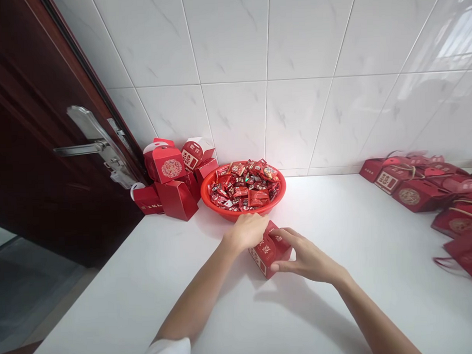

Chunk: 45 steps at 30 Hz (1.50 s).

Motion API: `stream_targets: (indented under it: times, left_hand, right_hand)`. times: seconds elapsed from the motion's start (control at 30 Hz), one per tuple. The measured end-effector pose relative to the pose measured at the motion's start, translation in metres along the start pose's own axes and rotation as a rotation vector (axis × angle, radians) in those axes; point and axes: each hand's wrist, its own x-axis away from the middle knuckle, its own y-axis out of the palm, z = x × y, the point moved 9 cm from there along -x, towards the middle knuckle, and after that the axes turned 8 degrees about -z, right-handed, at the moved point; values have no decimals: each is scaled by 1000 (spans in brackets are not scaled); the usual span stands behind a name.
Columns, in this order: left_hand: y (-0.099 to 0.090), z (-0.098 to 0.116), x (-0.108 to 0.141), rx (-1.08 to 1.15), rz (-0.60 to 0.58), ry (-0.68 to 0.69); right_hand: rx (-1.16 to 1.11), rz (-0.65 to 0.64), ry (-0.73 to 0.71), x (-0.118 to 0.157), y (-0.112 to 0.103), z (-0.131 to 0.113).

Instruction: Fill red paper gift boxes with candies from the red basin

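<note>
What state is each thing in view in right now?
Left hand: against the red box, fingers mostly hidden.
Right hand: thumb and fingers around the box.
Red box: on the table, top closure unclear.
Basin: heaped with sweets.
Sweets: wrapped.
Left-side boxes: assembled, piled.
Right-side boxes: grouped, some blurred.

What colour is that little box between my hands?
The box is red with pale lettering, best seen in the head view, the only one.
</note>
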Motion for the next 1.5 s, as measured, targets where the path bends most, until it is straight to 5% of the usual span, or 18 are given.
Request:
stream_targets:
  times: [0.2, 0.37, 0.53, 0.87, 1.07, 1.27, 1.5]
  left_hand:
    - [3, 1, -3, 20, -10, 41]
    - [4, -6, 2, 254, -62, 140]
    - [8, -12, -2, 291, -67, 111]
    - [12, -12, -7, 409, -59, 130]
    - [26, -11, -6, 641, 111, 224]
    - [49, -19, 2, 892, 426, 300]
    - [78, -13, 3, 1127, 543, 327]
  right_hand:
    - [-40, 250, 4, -6, -2, 11]
    - [-139, 310, -120, -6, -4, 13]
    - [-35, 442, -91, 0, -8, 24]
    - [185, 274, -98, 11, -12, 22]
    - [183, 225, -67, 19, -20, 27]
    - [135, 253, -154, 20, -24, 28]
    - [146, 283, -219, 21, -27, 34]
